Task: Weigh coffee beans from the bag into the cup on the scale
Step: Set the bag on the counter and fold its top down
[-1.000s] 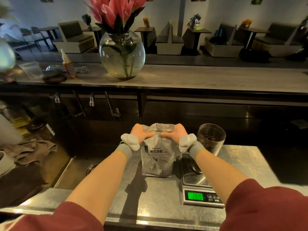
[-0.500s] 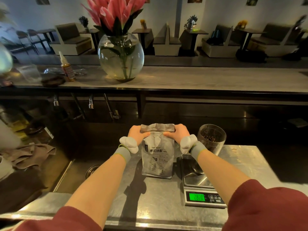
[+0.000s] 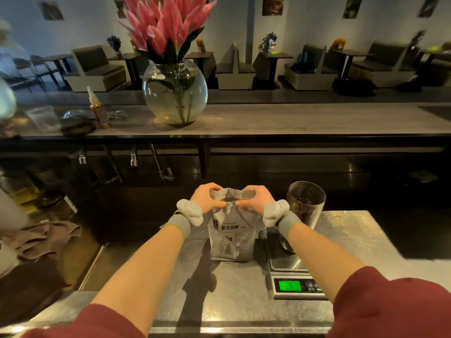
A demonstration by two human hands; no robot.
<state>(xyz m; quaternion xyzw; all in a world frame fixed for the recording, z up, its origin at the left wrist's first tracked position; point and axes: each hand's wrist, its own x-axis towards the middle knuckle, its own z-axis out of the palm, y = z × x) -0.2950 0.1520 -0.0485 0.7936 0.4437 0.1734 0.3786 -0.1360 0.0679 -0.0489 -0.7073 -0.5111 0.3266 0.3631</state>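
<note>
A grey coffee bag (image 3: 230,237) stands upright on the steel counter (image 3: 219,296). My left hand (image 3: 207,197) pinches the left side of its top and my right hand (image 3: 255,198) pinches the right side; the mouth between them gapes a little. To the right, a clear cup (image 3: 306,203) with dark beans at its bottom stands on the far end of a small scale (image 3: 289,267). The scale's green display (image 3: 292,285) is lit with digits. My right forearm crosses above the scale's plate.
A round glass vase (image 3: 174,93) of pink flowers and a small squeeze bottle (image 3: 98,111) sit on the raised bar shelf behind. A sink (image 3: 73,240) with brown cloths (image 3: 46,237) lies to the left. The counter's right edge drops off beyond the scale.
The bag's top, pressed flat a moment ago, now shows a small opening between my hands. Both hands stay on its top corners, and the bag has not shifted on the counter.
</note>
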